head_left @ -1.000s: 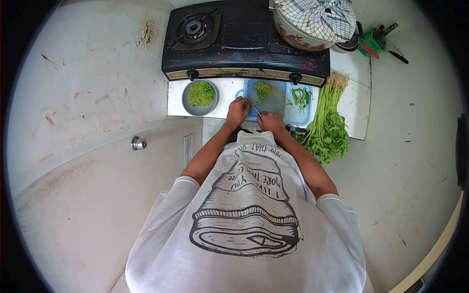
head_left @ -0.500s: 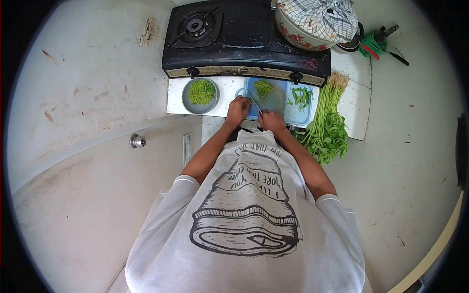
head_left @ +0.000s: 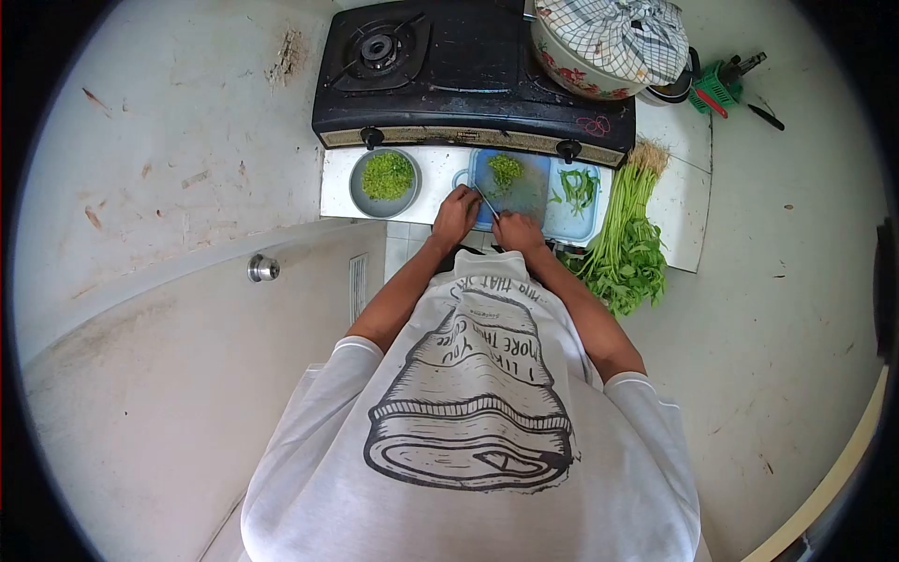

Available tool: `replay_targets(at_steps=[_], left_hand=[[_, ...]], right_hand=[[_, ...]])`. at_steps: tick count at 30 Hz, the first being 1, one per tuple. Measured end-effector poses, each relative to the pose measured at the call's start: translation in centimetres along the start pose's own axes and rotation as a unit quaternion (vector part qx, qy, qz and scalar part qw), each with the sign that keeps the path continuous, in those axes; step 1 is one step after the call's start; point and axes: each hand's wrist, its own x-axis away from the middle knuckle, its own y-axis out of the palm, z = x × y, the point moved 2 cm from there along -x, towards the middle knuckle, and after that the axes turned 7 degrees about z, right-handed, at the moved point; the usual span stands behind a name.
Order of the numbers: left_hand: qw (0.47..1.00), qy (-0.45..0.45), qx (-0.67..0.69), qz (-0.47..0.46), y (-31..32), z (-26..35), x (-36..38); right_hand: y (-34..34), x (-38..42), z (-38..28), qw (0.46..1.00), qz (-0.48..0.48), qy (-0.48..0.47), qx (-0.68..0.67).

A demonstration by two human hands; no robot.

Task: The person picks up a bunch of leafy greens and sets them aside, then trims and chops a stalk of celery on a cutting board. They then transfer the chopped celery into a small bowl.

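My right hand (head_left: 518, 232) is closed round the handle of a knife (head_left: 486, 200), whose blade points up and left over the near left part of a blue cutting board (head_left: 532, 200). At the board's left edge my left hand (head_left: 455, 215) is closed, fingers bunched beside the blade tip; whatever they pinch is too small to make out. A small heap of chopped green stalks (head_left: 505, 170) lies on the board beyond the blade. Several cut green leaves (head_left: 578, 188) rest in the lighter section on the right.
A grey bowl (head_left: 412, 200) of chopped greens stands left of the board. To the right lies a long bunch of leafy greens (head_left: 629, 225) with roots. Behind is a black gas stove (head_left: 468, 70) bearing a cloth-covered pot (head_left: 581, 77). A green basket (head_left: 716, 86) sits far right.
My right hand and the knife have shifted slightly to the left, and the blade tip sits a little lower. My left hand stays almost in place.
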Motion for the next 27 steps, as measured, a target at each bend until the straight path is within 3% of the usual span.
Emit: replay_targets(at_steps=[5, 17, 27], left_hand=[[1.0, 0.019, -0.001, -0.007, -0.1, -0.2, 0.1], [1.0, 0.01, 0.003, -0.015, -0.1, -0.3, 0.0], [1.0, 0.016, 0.007, -0.01, -0.3, -0.5, 0.3]], right_hand=[[0.4, 0.6, 0.8, 0.999, 0.045, -0.015, 0.009], [-0.5, 0.4, -0.2, 1.0, -0.011, 0.001, -0.009], [-0.2, 0.0, 0.1, 1.0, -0.003, -0.016, 0.009]])
